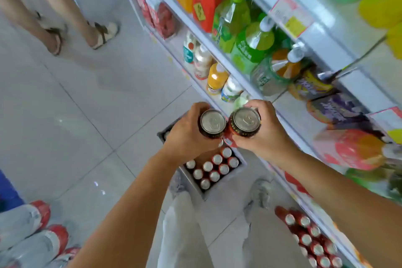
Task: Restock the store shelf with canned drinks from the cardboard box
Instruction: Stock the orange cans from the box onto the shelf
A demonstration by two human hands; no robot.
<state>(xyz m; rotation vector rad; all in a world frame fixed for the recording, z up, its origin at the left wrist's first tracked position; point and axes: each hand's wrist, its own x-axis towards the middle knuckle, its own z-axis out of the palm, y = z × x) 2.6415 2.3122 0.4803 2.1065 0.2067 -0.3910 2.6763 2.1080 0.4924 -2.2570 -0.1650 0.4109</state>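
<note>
Bystander's sandalled feet (102, 35) on the tiled floor (65, 104), well beyond and left of the left hand (187, 137). Red-capped water bottles (24, 222) near side, far left. Green bottles (250, 48) and an orange juice bottle (216, 78) beyond the right hand (265, 135).

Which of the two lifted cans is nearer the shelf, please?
The can in the right hand, beside the shelf; the other can, in the left hand, is aisle-side.

Bright even light, soft shadows; edges warped, shelf (322, 35) blurred.

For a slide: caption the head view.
The left hand and right hand each hold a can over the cardboard box.
</note>
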